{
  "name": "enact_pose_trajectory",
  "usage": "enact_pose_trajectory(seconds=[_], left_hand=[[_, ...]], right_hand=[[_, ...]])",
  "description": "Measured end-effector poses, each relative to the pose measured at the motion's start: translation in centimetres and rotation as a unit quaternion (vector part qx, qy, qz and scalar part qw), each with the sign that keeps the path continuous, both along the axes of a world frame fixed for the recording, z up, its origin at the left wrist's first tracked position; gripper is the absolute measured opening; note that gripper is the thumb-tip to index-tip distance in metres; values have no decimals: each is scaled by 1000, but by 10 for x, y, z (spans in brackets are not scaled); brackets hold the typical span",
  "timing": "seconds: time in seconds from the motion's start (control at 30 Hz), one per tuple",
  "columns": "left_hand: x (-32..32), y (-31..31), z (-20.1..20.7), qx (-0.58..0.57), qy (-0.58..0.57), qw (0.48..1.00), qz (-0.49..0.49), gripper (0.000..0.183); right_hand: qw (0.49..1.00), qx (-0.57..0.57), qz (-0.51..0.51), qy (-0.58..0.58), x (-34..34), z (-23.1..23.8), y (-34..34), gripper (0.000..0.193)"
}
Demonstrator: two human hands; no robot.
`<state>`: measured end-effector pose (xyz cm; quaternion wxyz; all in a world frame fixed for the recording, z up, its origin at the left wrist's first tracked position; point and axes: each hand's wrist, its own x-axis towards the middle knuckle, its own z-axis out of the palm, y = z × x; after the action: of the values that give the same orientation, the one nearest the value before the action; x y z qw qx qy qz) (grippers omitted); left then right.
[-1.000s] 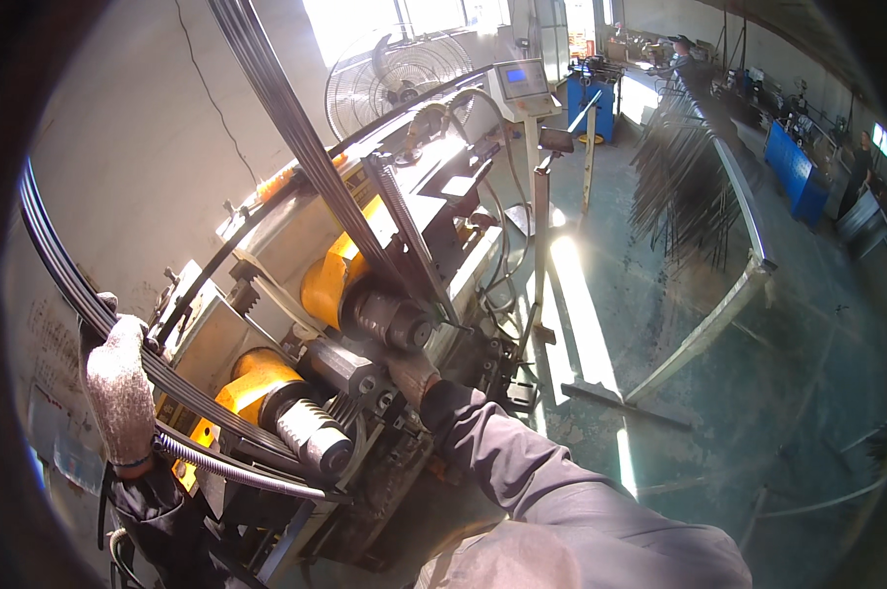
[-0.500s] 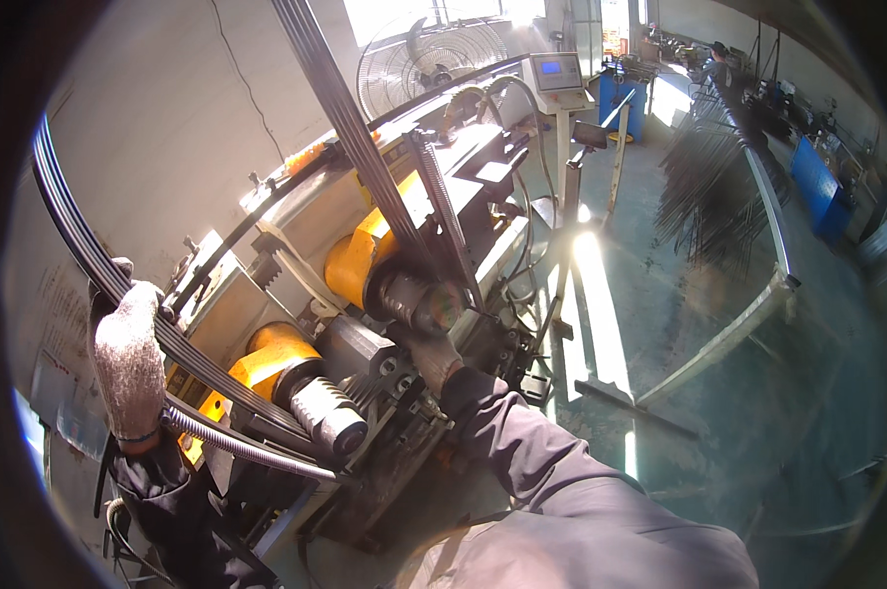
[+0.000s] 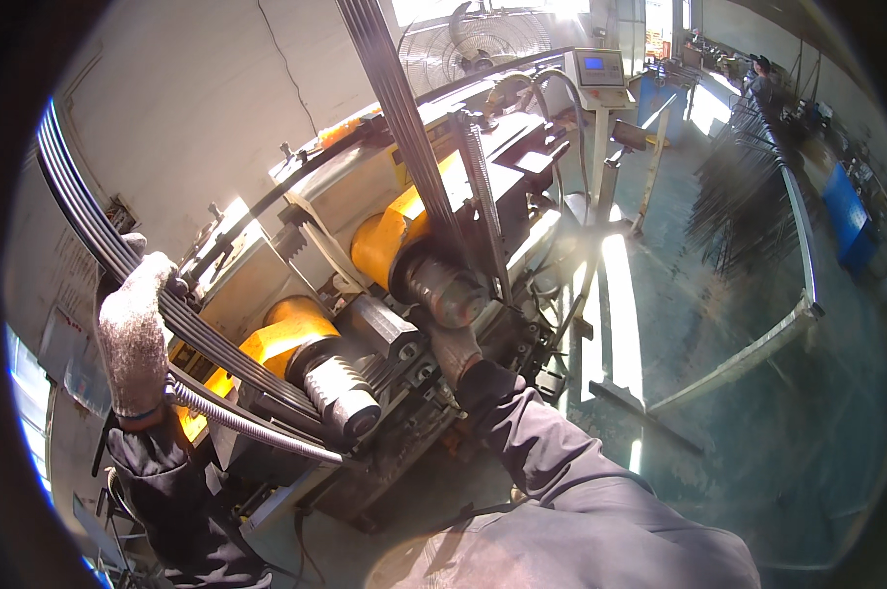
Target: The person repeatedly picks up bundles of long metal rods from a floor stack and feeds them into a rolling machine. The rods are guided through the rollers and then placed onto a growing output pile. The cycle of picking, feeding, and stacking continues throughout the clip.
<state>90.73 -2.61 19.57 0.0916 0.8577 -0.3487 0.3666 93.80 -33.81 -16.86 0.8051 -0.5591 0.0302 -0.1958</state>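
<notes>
My left hand (image 3: pixel 134 339), in a pale knitted glove, is closed around a bundle of dark metal rods (image 3: pixel 203 334). The bundle bends down to a grooved steel roller (image 3: pixel 337 388) on a yellow housing. A ribbed metal hose (image 3: pixel 257 429) lies below that hand. My right hand (image 3: pixel 453 350), also gloved, reaches under a second roller (image 3: pixel 445 292); its fingers are hidden there, so their grip does not show. A steep second bundle of rods (image 3: pixel 394 108) runs down to this roller. Between the two rollers sits a dark angular metal block (image 3: pixel 377 329).
Behind the machine stand a large fan (image 3: pixel 473 54) and a control box (image 3: pixel 600 71) on a post. At right, a metal frame (image 3: pixel 738 378) stands on the floor near a pile of thin dark rods (image 3: pixel 743 187). Another person (image 3: pixel 760 74) is far back.
The view has swung a little, so the machine sits farther right in the picture. My left hand keeps its hold on the rods; my right hand stays under the second roller.
</notes>
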Motion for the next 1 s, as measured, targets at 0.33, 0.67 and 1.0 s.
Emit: enact_pose_trajectory(seconds=[0.33, 0.67, 1.0], left_hand=[[-23, -7, 11, -363, 319, 875, 45, 35], [-39, -19, 14, -402, 358, 833, 130, 38], [-29, -5, 14, -405, 386, 827, 45, 40]], right_hand=[[998, -30, 32, 42, -4, -28, -4, 23], [982, -187, -1, -27, 9, -58, -6, 21], [997, -51, 17, -61, 21, -80, 0, 40]])
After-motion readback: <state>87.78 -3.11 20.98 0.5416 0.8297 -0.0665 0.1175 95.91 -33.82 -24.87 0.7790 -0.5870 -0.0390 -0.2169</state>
